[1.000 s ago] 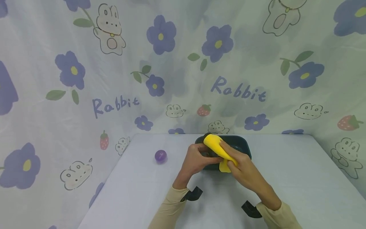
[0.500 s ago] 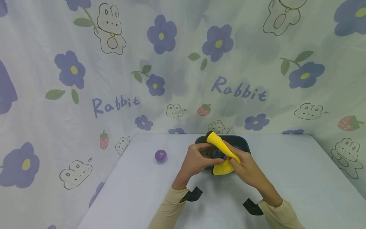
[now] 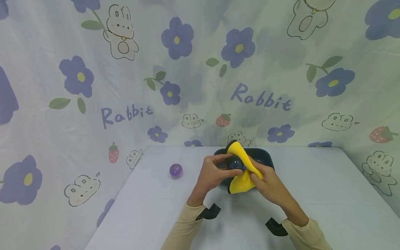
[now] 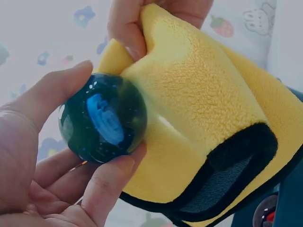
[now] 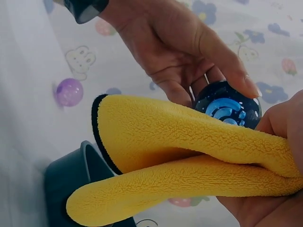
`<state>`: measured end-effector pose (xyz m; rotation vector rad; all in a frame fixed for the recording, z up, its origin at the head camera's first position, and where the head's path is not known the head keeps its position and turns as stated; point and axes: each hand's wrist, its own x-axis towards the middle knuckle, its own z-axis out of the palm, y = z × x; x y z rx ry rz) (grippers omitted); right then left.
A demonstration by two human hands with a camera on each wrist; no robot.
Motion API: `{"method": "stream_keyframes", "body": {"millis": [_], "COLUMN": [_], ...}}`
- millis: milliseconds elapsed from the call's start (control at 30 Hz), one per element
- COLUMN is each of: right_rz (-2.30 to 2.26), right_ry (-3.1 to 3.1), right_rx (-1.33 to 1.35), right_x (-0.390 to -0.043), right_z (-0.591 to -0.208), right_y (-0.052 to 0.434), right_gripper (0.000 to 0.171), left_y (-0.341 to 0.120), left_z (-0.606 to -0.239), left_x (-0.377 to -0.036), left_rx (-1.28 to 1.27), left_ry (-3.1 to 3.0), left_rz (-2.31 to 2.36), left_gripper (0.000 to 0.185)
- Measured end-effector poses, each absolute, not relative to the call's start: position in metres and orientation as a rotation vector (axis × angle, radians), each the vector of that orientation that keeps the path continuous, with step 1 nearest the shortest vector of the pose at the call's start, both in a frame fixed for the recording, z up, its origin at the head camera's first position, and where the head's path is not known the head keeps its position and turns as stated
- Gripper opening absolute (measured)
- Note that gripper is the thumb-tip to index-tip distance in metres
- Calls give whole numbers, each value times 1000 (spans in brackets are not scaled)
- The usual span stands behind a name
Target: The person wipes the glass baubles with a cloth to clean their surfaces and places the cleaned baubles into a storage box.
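Observation:
My left hand (image 3: 212, 175) holds a dark glassy ball (image 4: 103, 118) between thumb and fingers; a pale blue swirl shows inside it. Opposite it, my right hand (image 3: 268, 182) pinches a folded yellow cloth (image 3: 242, 182) with black edging and a grey inner side. In the left wrist view the cloth lies right beside the ball, against its right side. Both hands are above a dark teal bin (image 3: 264, 156), whose near part they and the cloth hide.
A purple ball (image 3: 176, 170) lies on the white table (image 3: 150, 215), left of the bin. Inside the bin, a round dark thing with a red spot (image 4: 267, 213) partly shows. A printed curtain (image 3: 200, 69) rises behind the table.
The cloth has opened out and swung off the ball, so more of the ball shows. My left hand has shifted slightly left with the ball. The purple ball stays put.

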<state>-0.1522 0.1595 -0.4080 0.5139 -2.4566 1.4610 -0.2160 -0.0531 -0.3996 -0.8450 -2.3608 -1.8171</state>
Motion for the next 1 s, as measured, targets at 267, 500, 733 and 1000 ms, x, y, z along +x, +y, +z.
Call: {"method": "stream_keyframes", "body": {"millis": [267, 500, 733, 1000], "right_rz": [1458, 1449, 1378, 1270], "right_ry": [-2479, -2494, -2498, -2445], "right_rx": [496, 473, 466, 502], "right_x": [-150, -147, -144, -137], "right_z": [-408, -404, -402, -397], "right_y": [156, 153, 151, 149], "right_gripper": [53, 53, 53, 54], "left_y": [-54, -54, -58, -59], "left_z": [-402, -402, -402, -401], "left_x": [-220, -222, -225, -225], "left_rx": [-783, -705, -669, -626], "left_ry": [-2266, -2252, -2317, -2455], "left_rz": [-1913, -1976, -1990, -1932], "left_gripper": [46, 46, 52, 61]}}
